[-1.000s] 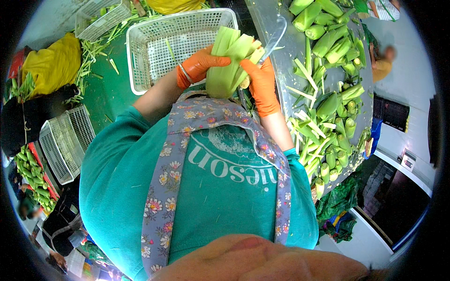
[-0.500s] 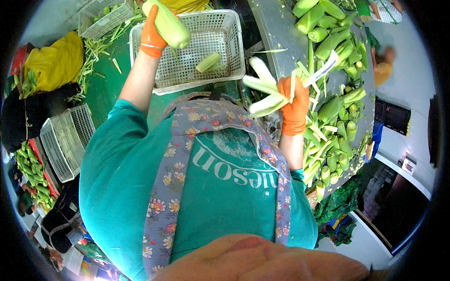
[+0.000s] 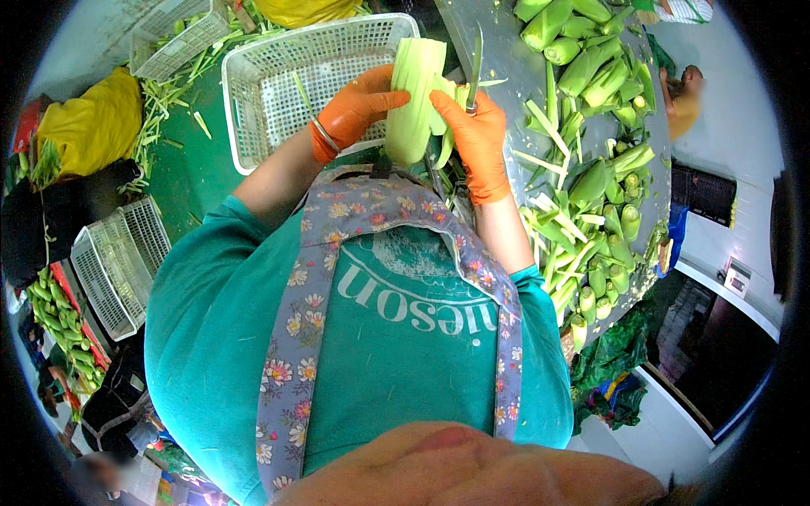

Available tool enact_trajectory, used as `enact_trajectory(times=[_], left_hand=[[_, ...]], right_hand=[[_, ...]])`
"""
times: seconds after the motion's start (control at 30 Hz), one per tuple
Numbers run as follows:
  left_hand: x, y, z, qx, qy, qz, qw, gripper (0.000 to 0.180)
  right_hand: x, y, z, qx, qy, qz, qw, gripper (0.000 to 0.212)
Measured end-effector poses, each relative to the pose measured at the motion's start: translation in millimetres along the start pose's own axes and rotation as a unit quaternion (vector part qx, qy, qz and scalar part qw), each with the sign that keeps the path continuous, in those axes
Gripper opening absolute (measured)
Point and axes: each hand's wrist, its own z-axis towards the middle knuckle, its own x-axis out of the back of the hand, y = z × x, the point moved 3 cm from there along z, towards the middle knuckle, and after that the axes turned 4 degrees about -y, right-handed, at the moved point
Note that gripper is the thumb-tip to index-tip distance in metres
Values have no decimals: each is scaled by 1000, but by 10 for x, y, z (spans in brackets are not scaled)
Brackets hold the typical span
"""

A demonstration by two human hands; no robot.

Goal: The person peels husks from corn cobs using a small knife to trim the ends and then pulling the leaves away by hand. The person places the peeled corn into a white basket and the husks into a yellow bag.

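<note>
In front of my chest, a pale green ear of corn point(image 3: 411, 110) stands nearly upright between both gloved hands. My left hand point(image 3: 359, 110), in an orange glove, grips it from the left, thumb across its side; the other fingers are partly hidden. On its right side, my orange-gloved right hand point(image 3: 477, 148) pinches a loose strip of husk point(image 3: 445, 105) with thumb and fingers. That hand also holds a knife point(image 3: 476, 72), its blade pointing up and away. Just beyond the hands is a white perforated crate point(image 3: 232, 105).
To the right, a grey metal table point(image 3: 527, 131) carries husked strips and many green corn ears point(image 3: 595, 76). Another white crate point(image 3: 173, 51) stands far left, near scattered husks. A stacked crate point(image 3: 105, 270) and a yellow sack point(image 3: 93, 118) are at left. Another person point(image 3: 682, 101) is at far right.
My left hand has brought the corn from above the crate toward my chest. My right hand has moved left to meet it, and the bunch of stripped husk it held is gone.
</note>
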Motion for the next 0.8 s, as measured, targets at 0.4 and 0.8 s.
enact_trajectory(times=[0.4,0.8], left_hand=[[89,-163,-51,55,-24,-73,995,57],[14,-204,-61,-17,-10,0,1000,51]], right_hand=[[-22,235,-108,-22,-47,-32,998,21],[40,168,-257,43,18,-107,993,21]])
